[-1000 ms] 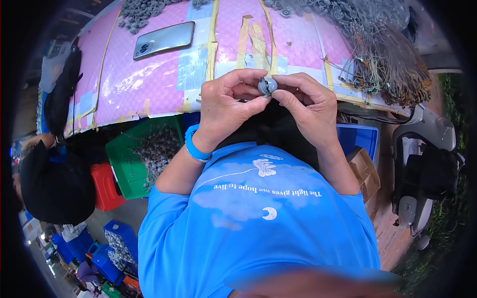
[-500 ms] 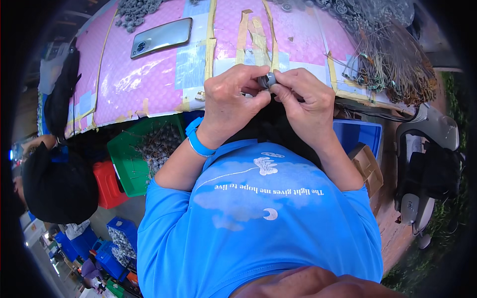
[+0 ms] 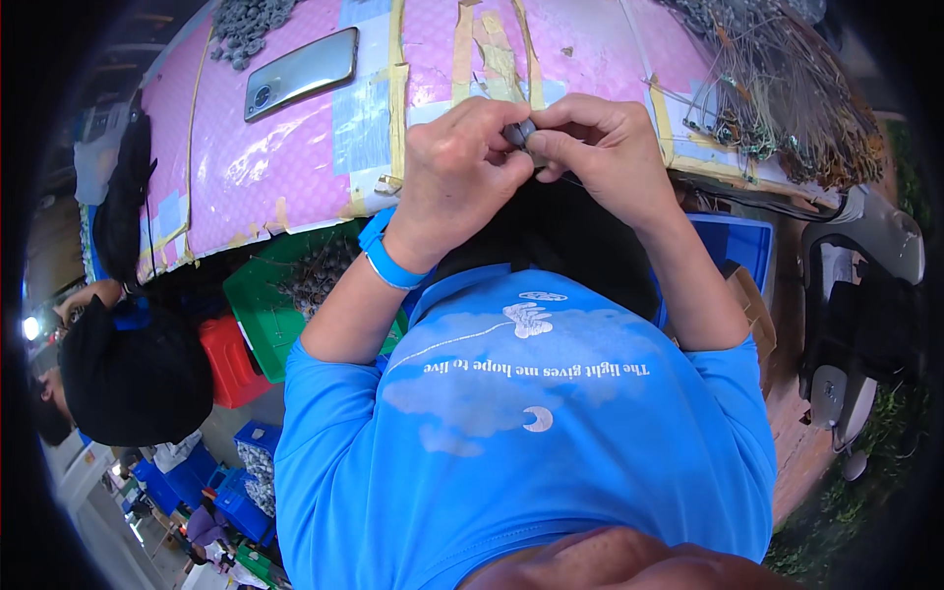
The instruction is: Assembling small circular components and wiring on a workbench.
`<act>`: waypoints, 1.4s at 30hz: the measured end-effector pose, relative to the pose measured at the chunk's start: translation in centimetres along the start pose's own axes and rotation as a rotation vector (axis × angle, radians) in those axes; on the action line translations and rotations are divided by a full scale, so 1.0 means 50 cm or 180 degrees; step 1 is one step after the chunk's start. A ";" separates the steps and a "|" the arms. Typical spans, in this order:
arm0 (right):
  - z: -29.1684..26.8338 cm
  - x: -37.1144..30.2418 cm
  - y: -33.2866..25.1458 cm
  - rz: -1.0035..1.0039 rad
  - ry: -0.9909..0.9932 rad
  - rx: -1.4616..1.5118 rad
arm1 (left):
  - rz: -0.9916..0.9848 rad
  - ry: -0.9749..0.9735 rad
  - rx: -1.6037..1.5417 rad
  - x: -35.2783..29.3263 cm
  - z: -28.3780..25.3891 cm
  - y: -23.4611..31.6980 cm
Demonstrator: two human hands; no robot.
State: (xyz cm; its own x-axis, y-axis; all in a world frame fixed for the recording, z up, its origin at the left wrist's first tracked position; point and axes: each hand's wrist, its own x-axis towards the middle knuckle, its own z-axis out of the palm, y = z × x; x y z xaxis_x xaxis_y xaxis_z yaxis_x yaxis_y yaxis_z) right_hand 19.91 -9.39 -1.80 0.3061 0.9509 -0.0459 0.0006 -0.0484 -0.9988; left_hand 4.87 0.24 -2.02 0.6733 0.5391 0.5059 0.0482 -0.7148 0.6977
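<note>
Between my two hands, at the table's near edge, is a small rounded dark grey part point(image 3: 526, 129). Thumb and fingers of my left hand point(image 3: 460, 167) pinch its left side. On its right side the thumb and index finger of my right hand point(image 3: 612, 155) are closed. Fingers cover much of it, so its full shape is hidden. A thin dark strand shows just below my right fingers; where it leads I cannot make out. A blue band point(image 3: 385, 251) circles my left wrist.
A phone point(image 3: 302, 74) lies on the pink, taped tabletop point(image 3: 265, 147), near a pile of grey pieces point(image 3: 248, 28). Bundled thin wires point(image 3: 777, 108) lie at the right. Below stand a green bin point(image 3: 258, 295), a red container point(image 3: 231, 362) and a blue bin point(image 3: 733, 241). Another person sits at left.
Both hands have shifted slightly up in the picture, still together on the grey part. The grey part now shows turned differently between my fingers. The whole view has tilted a little.
</note>
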 end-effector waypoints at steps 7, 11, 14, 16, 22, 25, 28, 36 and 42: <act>-0.006 0.003 0.030 -0.0315 0.0208 0.0378 | -0.0509 -0.0157 -0.0490 0.013 -0.017 -0.014; -0.031 -0.003 0.040 -0.0339 -0.0216 0.1111 | -0.0720 -0.0303 -0.1423 0.007 -0.015 -0.003; -0.032 -0.013 0.036 -0.0259 -0.0554 0.1514 | -0.0715 -0.0346 -0.1688 0.002 -0.004 0.006; -0.028 -0.014 0.042 -0.0265 -0.0583 0.1703 | -0.0625 -0.0348 -0.1686 0.003 -0.001 0.008; -0.005 0.004 0.041 -0.0528 -0.0618 0.1918 | -0.0762 -0.0247 -0.1671 0.004 -0.004 0.033; 0.009 0.010 0.033 -0.0560 -0.0457 0.2009 | -0.0841 -0.0099 -0.1789 0.007 -0.006 0.042; 0.018 0.009 0.027 -0.0578 -0.0282 0.2132 | -0.0921 0.0176 -0.2180 0.016 -0.001 0.059; 0.037 -0.019 0.026 -0.1100 0.0441 0.1404 | -0.0294 0.0532 -0.1344 -0.022 0.001 0.027; 0.016 -0.026 0.017 -0.1120 0.0614 0.1405 | -0.0516 0.0350 -0.0800 -0.040 -0.029 0.058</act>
State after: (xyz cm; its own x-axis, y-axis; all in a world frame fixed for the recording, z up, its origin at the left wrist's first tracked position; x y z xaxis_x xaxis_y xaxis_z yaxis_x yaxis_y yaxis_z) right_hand 18.72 -10.42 -2.60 0.5266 0.8121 0.2514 -0.2497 0.4305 -0.8674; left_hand 2.59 -2.26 -0.29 0.5873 0.6918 0.4200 -0.0446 -0.4905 0.8703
